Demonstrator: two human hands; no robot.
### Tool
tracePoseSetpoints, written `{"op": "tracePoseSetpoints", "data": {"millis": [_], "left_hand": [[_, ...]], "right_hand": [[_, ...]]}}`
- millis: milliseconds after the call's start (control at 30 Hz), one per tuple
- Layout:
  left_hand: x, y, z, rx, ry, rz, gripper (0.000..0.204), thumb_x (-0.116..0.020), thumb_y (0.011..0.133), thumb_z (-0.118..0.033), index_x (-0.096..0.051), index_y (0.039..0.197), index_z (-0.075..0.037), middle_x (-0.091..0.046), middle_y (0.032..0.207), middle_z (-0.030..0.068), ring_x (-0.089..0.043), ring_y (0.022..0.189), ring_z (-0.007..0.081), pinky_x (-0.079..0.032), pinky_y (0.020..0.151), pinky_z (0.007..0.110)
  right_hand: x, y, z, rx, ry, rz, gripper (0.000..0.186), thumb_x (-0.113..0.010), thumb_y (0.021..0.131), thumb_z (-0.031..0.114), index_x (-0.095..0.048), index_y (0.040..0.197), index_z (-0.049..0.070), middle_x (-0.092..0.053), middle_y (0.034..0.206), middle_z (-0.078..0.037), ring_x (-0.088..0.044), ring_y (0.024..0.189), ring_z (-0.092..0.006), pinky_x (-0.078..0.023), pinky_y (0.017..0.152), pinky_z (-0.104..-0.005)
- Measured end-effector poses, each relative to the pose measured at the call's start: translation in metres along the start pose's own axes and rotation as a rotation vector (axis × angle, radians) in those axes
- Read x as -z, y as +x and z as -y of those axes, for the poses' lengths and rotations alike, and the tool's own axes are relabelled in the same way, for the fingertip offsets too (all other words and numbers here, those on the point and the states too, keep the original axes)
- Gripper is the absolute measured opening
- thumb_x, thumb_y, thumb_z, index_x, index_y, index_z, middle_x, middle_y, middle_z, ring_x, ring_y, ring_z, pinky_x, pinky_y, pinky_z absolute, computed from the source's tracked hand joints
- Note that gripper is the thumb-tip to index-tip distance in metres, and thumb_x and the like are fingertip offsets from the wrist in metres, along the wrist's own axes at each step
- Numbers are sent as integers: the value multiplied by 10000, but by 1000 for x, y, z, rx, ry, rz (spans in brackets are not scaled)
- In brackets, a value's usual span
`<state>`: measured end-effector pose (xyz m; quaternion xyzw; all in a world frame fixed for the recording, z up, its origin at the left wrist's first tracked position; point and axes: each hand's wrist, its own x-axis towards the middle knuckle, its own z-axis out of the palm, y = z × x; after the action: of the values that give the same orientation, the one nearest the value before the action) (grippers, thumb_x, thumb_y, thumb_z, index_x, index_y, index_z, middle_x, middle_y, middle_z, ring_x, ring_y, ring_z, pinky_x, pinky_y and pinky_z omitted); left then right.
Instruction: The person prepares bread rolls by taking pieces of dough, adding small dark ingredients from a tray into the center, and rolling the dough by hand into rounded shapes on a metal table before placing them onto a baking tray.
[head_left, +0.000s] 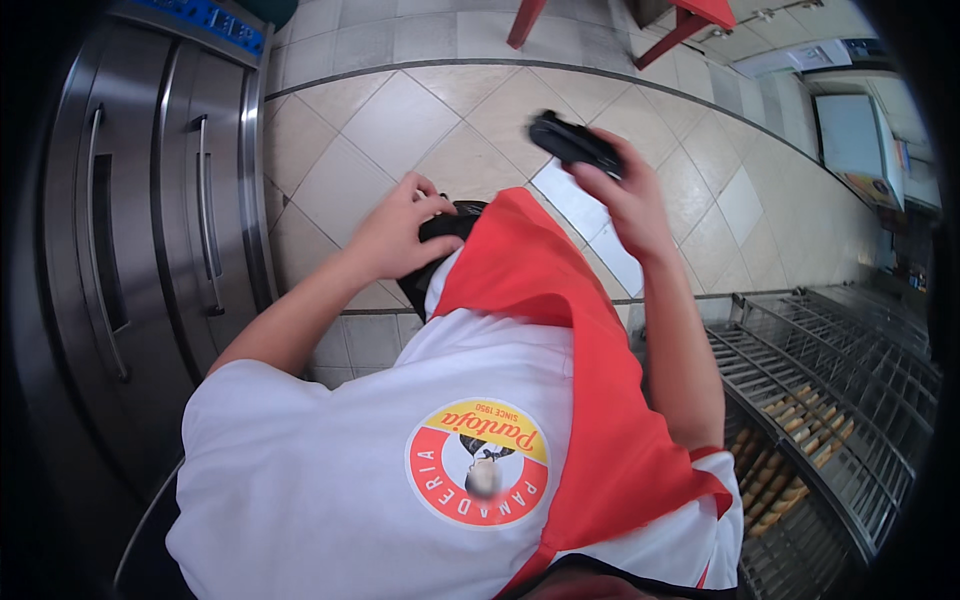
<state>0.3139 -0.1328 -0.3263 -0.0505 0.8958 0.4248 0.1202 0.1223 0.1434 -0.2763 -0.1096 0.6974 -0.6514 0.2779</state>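
Note:
My right hand (632, 197) is raised in front of my body, closed around a small black handheld device (572, 143). The device is dark, oblong and smeared by motion, so its exact kind does not show. At my waist, my left hand (405, 228) has its thumb and fingers apart, bent over a black thing (445, 228) that looks like a pouch or dark trousers. The hand seems to touch that thing without gripping it. A red apron (540, 260) hangs diagonally across my white shirt (330, 470) and partly covers the black thing.
Steel oven doors (140, 200) with long vertical handles stand on the left. To the right is a wire rack (800, 350) with long bread rolls (780, 470) on its shelves. Red legs (526, 22) of a stand rise beyond the tiled floor (380, 130).

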Motion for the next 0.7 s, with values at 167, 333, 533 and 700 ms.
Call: {"op": "tracePoseSetpoints", "data": {"millis": [167,333,533,700], "left_hand": [[-17,-27,-23,-148,20,-17,122,-741,942,-107,-708,1015,-16,-621,1022,142,-637,993,348,-521,876,424],[-24,-42,-33,-17,-186,71,103,-694,899,9,-692,1001,-7,-631,1022,156,-654,1010,365,-520,868,433],[-14,0,-15,-132,242,-112,164,-767,824,-61,-728,979,-26,-643,999,111,-633,1077,330,-525,948,431],[-14,41,-6,-226,433,118,130,-760,768,-107,-780,891,-72,-697,1016,82,-640,1084,323,-523,943,424]], "right_hand": [[-79,21,-17,121,-461,472,601,-798,925,129,-554,1458,-5,-707,1282,-257,-728,1127,-368,-569,959,-402],[-65,-16,-25,284,-520,532,573,-782,944,104,-558,1464,11,-691,1298,-208,-723,1104,-330,-574,962,-395],[-36,-34,-13,234,-574,556,574,-798,914,80,-587,1446,48,-672,1336,-189,-709,1124,-352,-590,946,-381],[-27,-37,0,273,-522,619,470,-770,901,71,-669,1360,84,-661,1328,-225,-710,1069,-380,-596,920,-399]]}}
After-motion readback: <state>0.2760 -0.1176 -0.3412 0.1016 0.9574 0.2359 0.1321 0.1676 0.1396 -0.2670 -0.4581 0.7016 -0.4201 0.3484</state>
